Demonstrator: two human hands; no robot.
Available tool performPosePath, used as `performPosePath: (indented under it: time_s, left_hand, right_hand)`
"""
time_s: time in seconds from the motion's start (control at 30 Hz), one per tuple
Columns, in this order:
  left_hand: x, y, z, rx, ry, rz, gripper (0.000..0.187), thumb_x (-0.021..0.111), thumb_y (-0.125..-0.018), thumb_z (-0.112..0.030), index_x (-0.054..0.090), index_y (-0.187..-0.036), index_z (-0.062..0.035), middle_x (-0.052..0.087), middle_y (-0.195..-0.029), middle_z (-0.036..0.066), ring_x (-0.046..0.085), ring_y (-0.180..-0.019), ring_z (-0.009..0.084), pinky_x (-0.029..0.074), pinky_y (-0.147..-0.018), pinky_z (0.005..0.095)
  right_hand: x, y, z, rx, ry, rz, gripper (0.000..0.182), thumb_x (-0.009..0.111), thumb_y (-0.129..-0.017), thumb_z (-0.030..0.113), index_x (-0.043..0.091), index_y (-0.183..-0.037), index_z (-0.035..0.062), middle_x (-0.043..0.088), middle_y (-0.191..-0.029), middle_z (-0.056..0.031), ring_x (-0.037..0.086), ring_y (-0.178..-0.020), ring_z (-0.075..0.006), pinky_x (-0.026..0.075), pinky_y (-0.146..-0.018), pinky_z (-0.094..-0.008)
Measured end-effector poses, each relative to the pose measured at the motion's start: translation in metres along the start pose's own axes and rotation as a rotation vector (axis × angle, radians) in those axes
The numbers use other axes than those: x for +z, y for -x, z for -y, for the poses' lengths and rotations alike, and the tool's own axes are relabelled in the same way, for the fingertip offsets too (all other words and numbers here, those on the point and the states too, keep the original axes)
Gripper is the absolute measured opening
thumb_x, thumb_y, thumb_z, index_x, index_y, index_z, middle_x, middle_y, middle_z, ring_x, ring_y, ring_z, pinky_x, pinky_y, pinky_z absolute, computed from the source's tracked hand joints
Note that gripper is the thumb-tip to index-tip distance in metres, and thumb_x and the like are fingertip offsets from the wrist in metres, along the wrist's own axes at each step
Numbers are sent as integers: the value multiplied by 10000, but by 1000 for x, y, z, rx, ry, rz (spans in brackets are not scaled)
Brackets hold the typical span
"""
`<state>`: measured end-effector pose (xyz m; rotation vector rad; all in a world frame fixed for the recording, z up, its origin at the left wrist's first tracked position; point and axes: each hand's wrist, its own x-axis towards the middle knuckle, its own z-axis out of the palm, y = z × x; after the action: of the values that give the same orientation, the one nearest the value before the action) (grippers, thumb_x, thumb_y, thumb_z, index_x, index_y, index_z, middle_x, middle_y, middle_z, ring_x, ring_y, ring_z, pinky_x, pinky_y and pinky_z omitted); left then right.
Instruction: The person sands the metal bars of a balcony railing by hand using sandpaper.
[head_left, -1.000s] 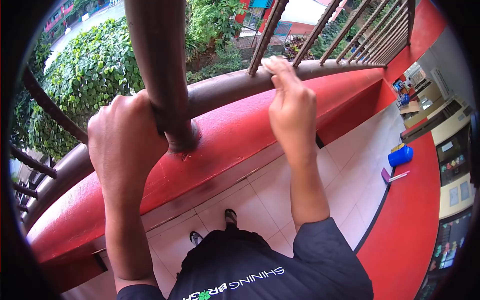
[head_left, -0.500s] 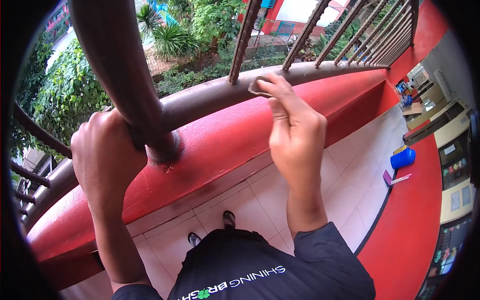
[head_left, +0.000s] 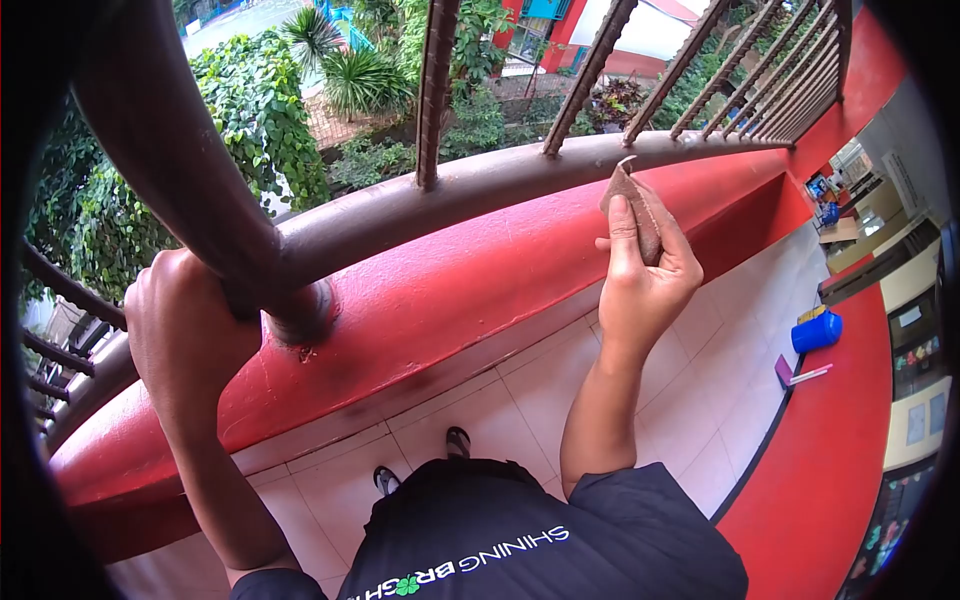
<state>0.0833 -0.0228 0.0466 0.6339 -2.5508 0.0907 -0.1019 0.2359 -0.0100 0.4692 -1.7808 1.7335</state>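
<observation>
My left hand [head_left: 190,345] is wrapped round the thick brown metal post [head_left: 165,130], near where it meets the lower rail [head_left: 500,175]; its fingertips are hidden behind the metal. In my right hand [head_left: 650,290] a folded brown piece of sandpaper [head_left: 643,218] is pinched between thumb and fingers, one corner curling up. This hand is raised in front of the lower rail, over the red ledge [head_left: 450,265], and the sandpaper appears apart from the rail. Twisted vertical bars [head_left: 435,100] rise from the rail.
Pale floor tiles [head_left: 480,400] lie below, with my feet in sandals [head_left: 457,440] on them. Off to the right are a blue container [head_left: 817,331] and a pink dustpan [head_left: 783,371]. Past the railing grow green plants [head_left: 365,85].
My right hand has moved right, away from the rail, and turned so the folded sandpaper shows more fully. My left hand keeps its hold on the post; the view has shifted slightly.
</observation>
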Motion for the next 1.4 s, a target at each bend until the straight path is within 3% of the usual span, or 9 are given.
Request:
performPosePath:
  time_s: [0.1, 0.23, 0.33, 0.43, 0.47, 0.63, 0.87, 1.23, 1.4]
  left_hand:
    - [0, 0, -2, 11, 14, 22, 103, 770, -745, -71, 767, -846, -54, 706, -790, 214, 701, -791, 448, 555, -721, 546]
    - [2, 0, -4, -6, 33, -4, 143, 773, -743, -75, 772, -886, -61, 711, -810, 214, 696, -810, 454, 550, -728, 555]
    - [3, 0, -4, -3, 31, -12, 147, 770, -743, -73, 770, -890, -61, 713, -816, 214, 697, -816, 454, 550, -732, 559]
    - [2, 0, -2, -10, 16, 13, 134, 766, -747, -70, 767, -881, -57, 712, -812, 215, 699, -818, 454, 553, -734, 558]
    - [1, 0, -2, -17, 11, 37, 126, 765, -749, -68, 765, -875, -54, 710, -808, 216, 700, -817, 454, 554, -734, 556]
    - [1, 1, 2, 17, 26, 13, 105, 773, -749, -70, 758, -849, -41, 702, -800, 226, 698, -802, 458, 555, -727, 553]
    - [3, 1, 4, 36, 48, 6, 89, 766, -757, -47, 749, -842, -30, 695, -793, 221, 698, -791, 451, 550, -719, 551]
    - [2, 1, 7, 20, 58, -39, 79, 764, -775, -68, 732, -841, -37, 699, -814, 221, 708, -810, 442, 552, -724, 556]
    - [2, 2, 10, 53, 47, -2, 83, 766, -785, -95, 745, -854, -54, 708, -813, 220, 717, -804, 434, 558, -725, 550]
  right_hand:
    - [2, -4, -8, -87, -13, 71, 182, 772, -944, -29, 778, -1120, -70, 802, -1111, -149, 778, -963, -182, 639, -834, -316]
    - [15, -19, 6, -444, 47, 114, 212, 830, -868, -19, 814, -1078, 6, 789, -1011, -173, 776, -859, -216, 629, -750, -316]
    - [28, -21, 16, -546, 170, 294, 253, 816, -852, -2, 824, -1087, 91, 781, -1003, -110, 664, -713, -205, 574, -613, -330]
    - [42, -39, 5, -760, 325, 420, 277, 774, -868, 45, 823, -1123, 142, 792, -1044, -47, 651, -752, -252, 584, -644, -368]
    - [38, -36, 11, -603, 447, 490, 318, 726, -894, 76, 808, -1179, 190, 800, -1100, 22, 639, -776, -279, 589, -671, -401]
    - [27, -18, 27, -508, 607, 537, 332, 683, -945, 113, 769, -1255, 193, 802, -1145, 40, 642, -754, -300, 596, -682, -403]
    - [15, -15, 31, -435, 651, 568, 363, 647, -969, 68, 713, -1317, 148, 750, -1268, -87, 759, -947, -362, 626, -763, -465]
    - [17, -14, 41, -518, 737, 572, 350, 634, -1001, 103, 696, -1340, 163, 760, -1232, -53, 759, -925, -349, 621, -752, -465]
    - [26, -20, 48, -479, 624, 588, 291, 643, -1006, 122, 738, -1281, 137, 768, -1074, -164, 738, -901, -402, 608, -763, -480]
